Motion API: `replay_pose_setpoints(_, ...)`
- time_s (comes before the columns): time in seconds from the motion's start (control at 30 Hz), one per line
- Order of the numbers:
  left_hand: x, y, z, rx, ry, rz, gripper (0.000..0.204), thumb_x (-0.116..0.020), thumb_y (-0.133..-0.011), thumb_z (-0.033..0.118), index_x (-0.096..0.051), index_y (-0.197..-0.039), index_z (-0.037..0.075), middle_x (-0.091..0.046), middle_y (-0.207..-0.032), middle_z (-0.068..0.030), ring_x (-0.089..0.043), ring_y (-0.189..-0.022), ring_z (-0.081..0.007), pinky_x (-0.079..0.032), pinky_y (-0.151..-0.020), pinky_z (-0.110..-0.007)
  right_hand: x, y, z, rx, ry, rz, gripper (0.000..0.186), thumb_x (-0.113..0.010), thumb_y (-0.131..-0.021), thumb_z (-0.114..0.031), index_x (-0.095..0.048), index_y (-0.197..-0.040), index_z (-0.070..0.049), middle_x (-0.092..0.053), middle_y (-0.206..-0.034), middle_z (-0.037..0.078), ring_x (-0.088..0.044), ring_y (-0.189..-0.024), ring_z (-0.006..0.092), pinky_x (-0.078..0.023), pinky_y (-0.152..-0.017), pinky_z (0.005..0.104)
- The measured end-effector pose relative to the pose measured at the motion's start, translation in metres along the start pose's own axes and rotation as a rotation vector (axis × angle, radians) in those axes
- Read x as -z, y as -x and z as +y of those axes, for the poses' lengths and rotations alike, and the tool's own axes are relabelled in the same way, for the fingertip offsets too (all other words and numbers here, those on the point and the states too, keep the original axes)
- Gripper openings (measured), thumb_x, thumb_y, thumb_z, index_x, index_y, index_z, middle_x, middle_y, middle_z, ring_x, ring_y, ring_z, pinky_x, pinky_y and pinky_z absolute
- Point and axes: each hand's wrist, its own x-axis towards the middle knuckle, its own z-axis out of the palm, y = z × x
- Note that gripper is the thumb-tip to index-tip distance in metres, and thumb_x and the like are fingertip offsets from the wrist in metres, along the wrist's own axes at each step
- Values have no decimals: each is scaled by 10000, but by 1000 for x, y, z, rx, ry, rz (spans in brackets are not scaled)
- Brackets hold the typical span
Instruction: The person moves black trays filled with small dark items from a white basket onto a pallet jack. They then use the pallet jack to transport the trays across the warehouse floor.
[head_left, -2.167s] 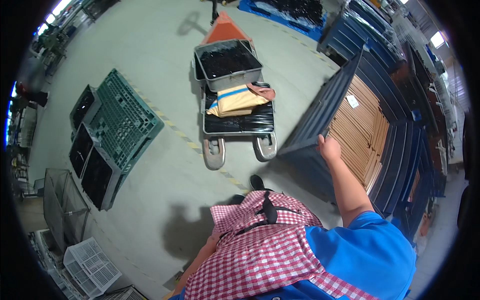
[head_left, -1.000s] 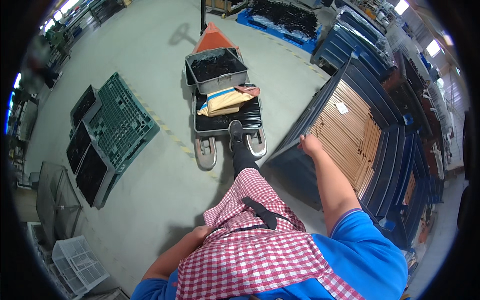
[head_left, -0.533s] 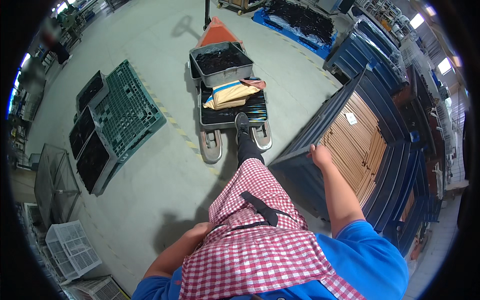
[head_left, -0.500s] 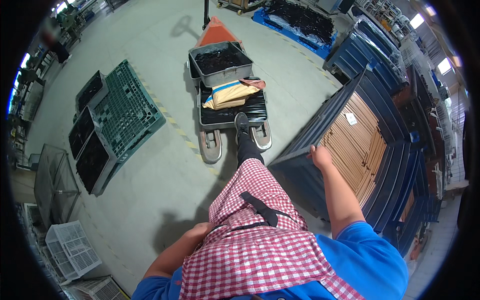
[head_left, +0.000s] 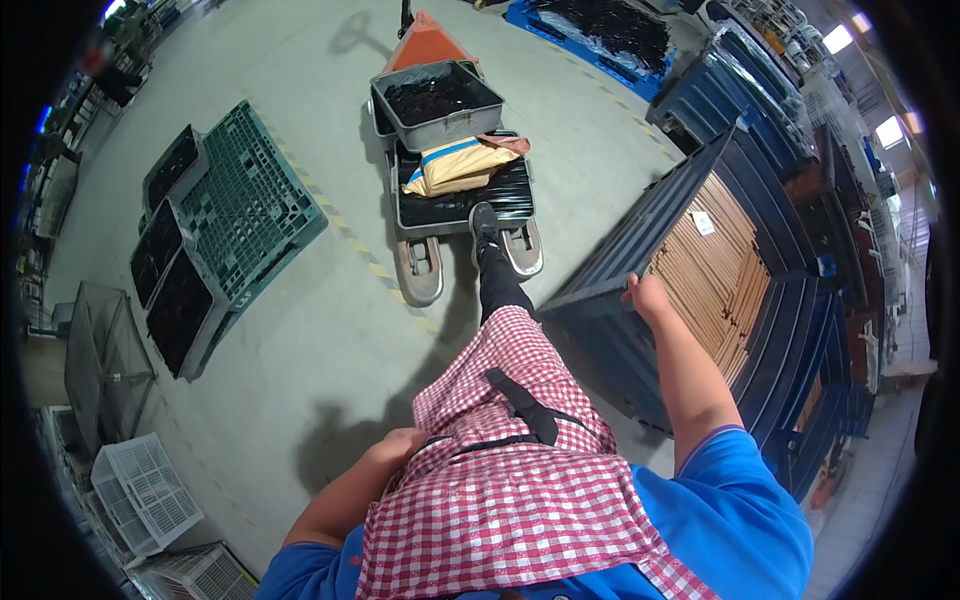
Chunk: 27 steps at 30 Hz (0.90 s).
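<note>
Right hand [head_left: 650,298]: fingers curled over near rim of dark-blue ribbed rectangular bin [head_left: 603,325], right of orange-and-grey pallet truck [head_left: 425,42] | Left hand [head_left: 403,442]: fingers hidden, cannot tell | Best: firm rim hold, balanced feet

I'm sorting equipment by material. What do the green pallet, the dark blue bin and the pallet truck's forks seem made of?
Green pallet: probably matte moulded plastic, judging by its uniform colour and open grid. Dark blue bin: perhaps painted metal, given its ribbed sides, though rigid plastic is possible. Forks: likely bare or worn metal, showing a dull grey surface.
</note>
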Motion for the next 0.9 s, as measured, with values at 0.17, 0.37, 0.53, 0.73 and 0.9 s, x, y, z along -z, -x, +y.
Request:
replay_pose_setpoints(0.17, -7, 12, -28, -17, 203, 88, 237, -527, -855, 210, -657, -896, 17, -657, -876, -90, -603, -748, -137, -475, -654, -277, -5, -9, 11, -3, -62, -24, 471, -395, -922, -354, -666, -779, 4, -676, -726, 96, -629, -757, 274, -465, -744, 374)
replay_pose_setpoints(0.37, 1, 32, -17, -24, -397, 96, 281, -443, -884, 205, -657, -933, 30, -660, -907, -101, -611, -792, -166, -468, -676, -296, 0, -8, 2, -7, -46, -16, 457, -402, -919, -331, -657, -777, 21, -674, -712, 100, -632, -748, 273, -473, -728, 373)
replay_pose_setpoints(0.53, -27, 44, 8, 64, -475, 115, 309, -454, -873, 244, -644, -960, 16, -652, -927, -110, -609, -771, -186, -473, -669, -313, -4, -7, 11, 18, -30, -21, 491, -399, -919, -334, -666, -670, -5, -661, -690, 127, -626, -720, 287, -474, -721, 380)
replay_pose_setpoints(0.73, -35, 49, 42, 15, -547, 67, 337, -493, -872, 256, -621, -988, -33, -647, -946, -134, -619, -804, -211, -481, -704, -331, 0, 0, 3, 41, -15, 2, 493, -411, -915, -345, -678, -634, -42, -644, -661, 135, -615, -670, 279, -466, -708, 375)
replay_pose_setpoints(0.9, -28, 29, 19, -68, 25, 158, 315, -511, -868, 216, -615, -997, -52, -640, -968, -131, -613, -827, -191, -478, -714, -313, -4, -2, 8, 106, 27, 22, 488, -410, -912, -343, -691, -640, -51, -642, -654, 142, -608, -647, 294, -478, -698, 383)
